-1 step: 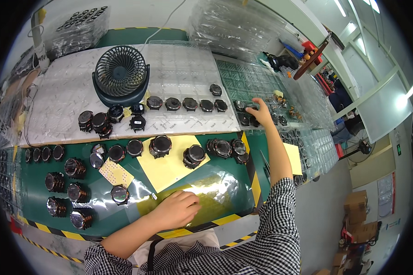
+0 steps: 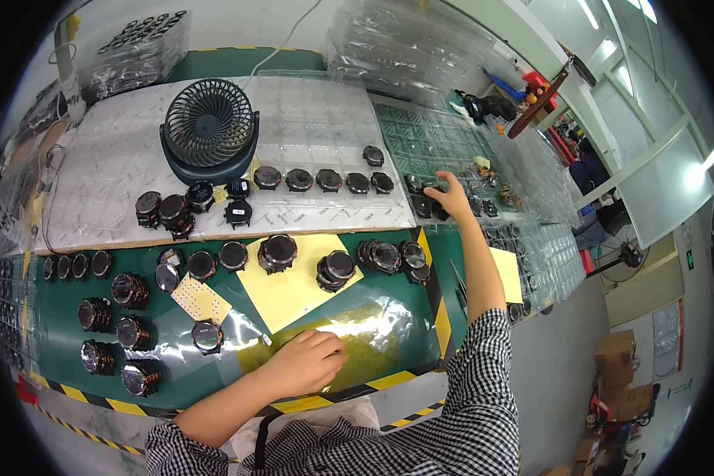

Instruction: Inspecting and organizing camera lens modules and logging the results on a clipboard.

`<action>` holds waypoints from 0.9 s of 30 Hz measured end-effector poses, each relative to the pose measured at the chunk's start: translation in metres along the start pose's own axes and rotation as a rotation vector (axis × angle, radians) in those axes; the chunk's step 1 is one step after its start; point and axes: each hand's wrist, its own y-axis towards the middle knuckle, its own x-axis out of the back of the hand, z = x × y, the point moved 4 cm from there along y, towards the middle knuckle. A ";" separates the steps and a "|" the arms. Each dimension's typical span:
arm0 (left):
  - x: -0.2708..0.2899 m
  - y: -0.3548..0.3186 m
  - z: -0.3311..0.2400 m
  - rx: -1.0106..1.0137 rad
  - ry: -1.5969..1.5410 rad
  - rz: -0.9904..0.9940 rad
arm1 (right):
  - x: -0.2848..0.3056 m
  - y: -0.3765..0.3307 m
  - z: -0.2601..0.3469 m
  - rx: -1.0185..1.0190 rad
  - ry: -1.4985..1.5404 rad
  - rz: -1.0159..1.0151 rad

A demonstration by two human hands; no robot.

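Note:
My left hand (image 2: 308,362) rests on the clear yellowish film (image 2: 381,337) near the front edge of the green mat. Its fingers are curled in, and anything inside them is hidden. Stretched out to the far right, my right hand (image 2: 449,197) is over a clear plastic tray (image 2: 404,131) with black round watch heads (image 2: 422,208). Its thumb and forefinger are apart, with nothing visible between them. Ahead of my left hand, a stack of watch heads (image 2: 335,270) stands on a yellow sheet (image 2: 293,297). A single watch head (image 2: 207,337) lies left of that hand.
A dark fan (image 2: 210,127) stands on the white raised surface (image 2: 103,159), behind a row of watch heads (image 2: 297,180). More stacks (image 2: 139,378) stand at the mat's left. Tweezers (image 2: 458,284) lie beside my right forearm. Piled clear trays (image 2: 404,47) rise at the back.

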 end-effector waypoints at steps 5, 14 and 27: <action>0.001 0.000 -0.001 0.002 -0.004 0.001 | 0.009 -0.018 0.003 0.033 -0.145 0.029; 0.001 -0.002 -0.003 -0.007 -0.013 -0.019 | 0.069 -0.103 -0.007 -0.377 -0.766 -0.205; -0.002 0.003 -0.010 -0.052 0.057 -0.019 | 0.048 -0.051 -0.021 -0.784 -0.241 0.071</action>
